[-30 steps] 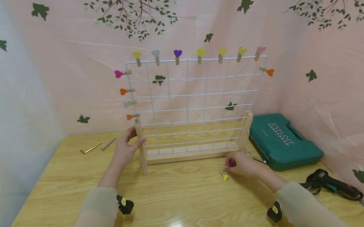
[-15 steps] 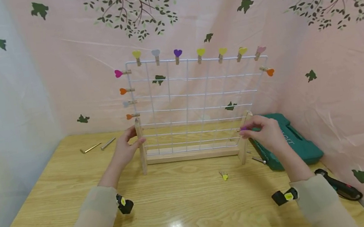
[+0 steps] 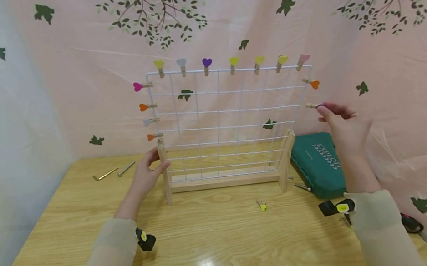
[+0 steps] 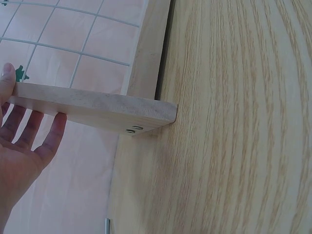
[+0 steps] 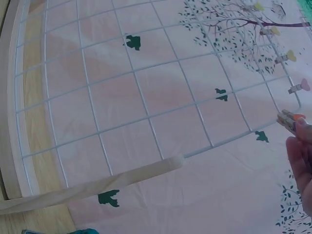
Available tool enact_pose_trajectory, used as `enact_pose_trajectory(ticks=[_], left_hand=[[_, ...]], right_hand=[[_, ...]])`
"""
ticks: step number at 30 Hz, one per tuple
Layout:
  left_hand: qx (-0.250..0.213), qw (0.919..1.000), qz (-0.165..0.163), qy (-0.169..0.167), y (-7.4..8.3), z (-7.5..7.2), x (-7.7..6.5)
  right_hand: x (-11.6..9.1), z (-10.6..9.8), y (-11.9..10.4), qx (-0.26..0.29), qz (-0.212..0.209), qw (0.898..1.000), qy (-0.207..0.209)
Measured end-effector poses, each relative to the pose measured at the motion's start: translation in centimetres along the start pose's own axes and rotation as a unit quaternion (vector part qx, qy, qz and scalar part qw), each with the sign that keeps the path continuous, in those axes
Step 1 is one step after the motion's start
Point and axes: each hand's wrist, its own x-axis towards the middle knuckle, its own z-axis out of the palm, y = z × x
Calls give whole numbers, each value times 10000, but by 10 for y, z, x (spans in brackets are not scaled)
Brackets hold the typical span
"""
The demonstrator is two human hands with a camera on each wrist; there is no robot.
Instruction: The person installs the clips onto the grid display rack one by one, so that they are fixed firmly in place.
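Note:
A white wire grid (image 3: pixel 220 70) stands in a wooden frame, with small heart-topped clothespins along its top and sides. My left hand (image 3: pixel 146 174) grips the frame's left wooden post (image 4: pixel 97 105), thumb on one side and fingers on the other. Off the grid's right edge, my right hand (image 3: pixel 348 136) pinches a wooden clothespin (image 3: pixel 311 106) whose purple heart is mostly hidden by the fingers. Its tip points at the grid, below a clothespin with an orange heart (image 3: pixel 315 84). One loose clothespin with a yellow heart (image 3: pixel 263 207) lies on the table before the frame.
A green case (image 3: pixel 318 168) sits right of the frame, partly behind my right arm. A dark-handled tool (image 3: pixel 411 223) lies farther right. Bolts (image 3: pixel 302 187) lie by the case; a brass hex key (image 3: pixel 106 174) and another bolt (image 3: pixel 126 169) lie at the left.
My right hand has picked up the purple-heart clothespin from the table and carried it up and right to the grid's right edge. My left hand stays on the post.

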Motion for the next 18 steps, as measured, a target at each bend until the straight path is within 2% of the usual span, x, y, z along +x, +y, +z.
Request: enact_pose_trajectory(ticks=[6,10,15,18], left_hand=[[22,10000,6,-4,0,0,1],[11,10000,-40,-37,9,-1,-1],[-100,9999,-45,-54,24,-1,-6],[-43,10000,-79,-29,17,-2,-4]], right_hand=[[7,10,7,68,-3,9990,452],[11,16,15,-74,-74,9986,527],[14,23,25,-191,-563,9965,585],[15,26,28,-117,-782,9950,616]])
